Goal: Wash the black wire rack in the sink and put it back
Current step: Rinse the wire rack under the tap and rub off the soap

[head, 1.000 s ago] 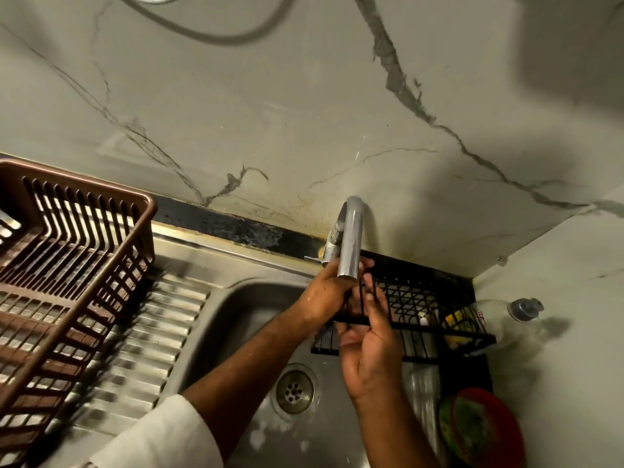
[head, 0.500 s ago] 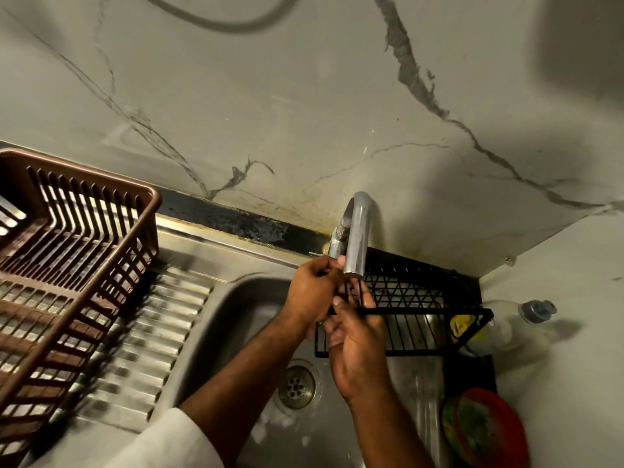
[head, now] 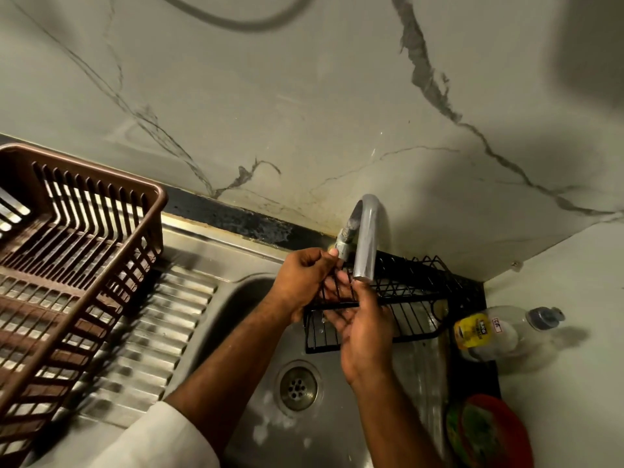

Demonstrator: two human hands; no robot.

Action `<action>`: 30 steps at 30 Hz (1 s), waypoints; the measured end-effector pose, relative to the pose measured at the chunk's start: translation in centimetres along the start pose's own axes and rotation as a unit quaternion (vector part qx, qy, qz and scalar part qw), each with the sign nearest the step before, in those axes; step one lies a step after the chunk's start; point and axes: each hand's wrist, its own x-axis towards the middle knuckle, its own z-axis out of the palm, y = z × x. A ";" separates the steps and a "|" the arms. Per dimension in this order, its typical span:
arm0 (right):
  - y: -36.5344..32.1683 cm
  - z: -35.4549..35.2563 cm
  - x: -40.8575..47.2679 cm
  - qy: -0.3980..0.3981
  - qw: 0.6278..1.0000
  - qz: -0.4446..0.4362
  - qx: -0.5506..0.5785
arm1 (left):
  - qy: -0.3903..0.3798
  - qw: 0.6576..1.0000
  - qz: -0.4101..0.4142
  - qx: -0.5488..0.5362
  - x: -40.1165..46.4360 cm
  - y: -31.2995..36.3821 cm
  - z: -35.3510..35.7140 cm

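Right now the black wire rack (head: 398, 298) is held over the sink (head: 236, 319), tilted, w/ its left end directly under the faucet (head: 366, 244) spout and its right end reaching toward the back corner near the wall. Left hand (head: 304, 282) has fingers curled round the rack's left edge wires, gripping it just beside the spout; thumb tip sits up by the tap body. Right hand (head: 364, 329) is underneath/in front of the rack, fingers fairly straight and spread against the wire grid, palm up, so it looks to be rubbing or supporting rather than clamping; exact contact of each finger can't be told. Judging by this, the step in hand is the rinse/scrub of the rack's left portion; water flow is hard to confirm, though wet patches show near the drain (head: 299, 388). Probably mid-task: washing underway, putting back not yet done. Next move likely calls for sliding or turning the rack so the rest of the wires pass under the spout, keeping the left grip firm since wet wire may slip, then setting it back in place. Nearby: a brown dish basket (head: 77, 265) on the drainboard at left, a clear bottle (head: 496, 332) w/ yellow label lying right of the sink, and a red bowl (head: 489, 434) below it.
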 end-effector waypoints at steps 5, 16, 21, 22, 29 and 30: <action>1.1 1.0 -0.6 -0.001 0.994 -0.045 -0.097 | 0.008 1.000 0.023 0.016 0.4 -0.2 -0.8; 1.0 0.8 -1.6 -0.001 0.979 0.028 -0.201 | 0.067 0.993 0.073 0.066 -0.6 0.0 -3.4; -0.5 -0.5 -1.3 0.065 0.974 -0.009 -0.216 | 0.079 0.991 0.082 0.073 -1.3 0.1 -4.2; -1.3 -1.4 -0.8 0.106 0.971 -0.018 -0.213 | 0.085 0.990 0.079 0.075 -1.3 0.1 -4.5; -3.3 -3.3 -1.8 0.131 0.975 -0.033 -0.176 | 0.081 0.990 0.078 0.085 -1.9 -0.7 -6.1; -3.2 -2.8 -2.4 0.099 0.985 -0.025 -0.143 | 0.081 0.991 0.074 0.071 -2.0 -1.0 -6.2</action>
